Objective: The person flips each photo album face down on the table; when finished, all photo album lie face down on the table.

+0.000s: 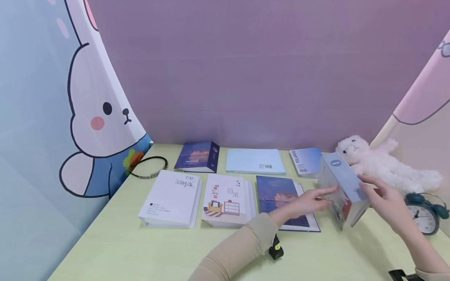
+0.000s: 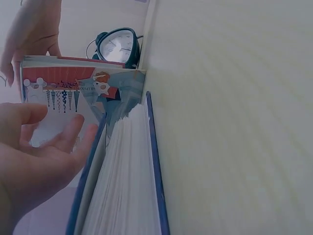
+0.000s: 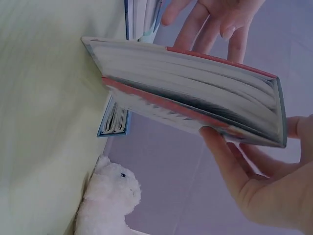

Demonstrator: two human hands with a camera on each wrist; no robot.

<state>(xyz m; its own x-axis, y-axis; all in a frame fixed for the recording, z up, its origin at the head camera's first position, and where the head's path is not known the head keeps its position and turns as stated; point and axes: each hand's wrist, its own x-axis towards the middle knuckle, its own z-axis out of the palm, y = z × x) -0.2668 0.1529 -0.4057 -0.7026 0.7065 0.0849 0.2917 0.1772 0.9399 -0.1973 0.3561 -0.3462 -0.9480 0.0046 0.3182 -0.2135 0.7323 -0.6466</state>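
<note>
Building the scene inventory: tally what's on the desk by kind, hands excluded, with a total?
Books: 7, six flat on the desk such as the white one, and one tilted on its edge between the left hand and right hand
Plush toy: 1
Alarm clock: 1
Headband: 1
Total: 10

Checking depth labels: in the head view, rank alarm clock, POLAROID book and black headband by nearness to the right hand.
From the right hand:
1. Alarm clock, just to its right at the table edge.
2. POLAROID book, back row, to its left.
3. Black headband, far left, by the rabbit panel.
</note>
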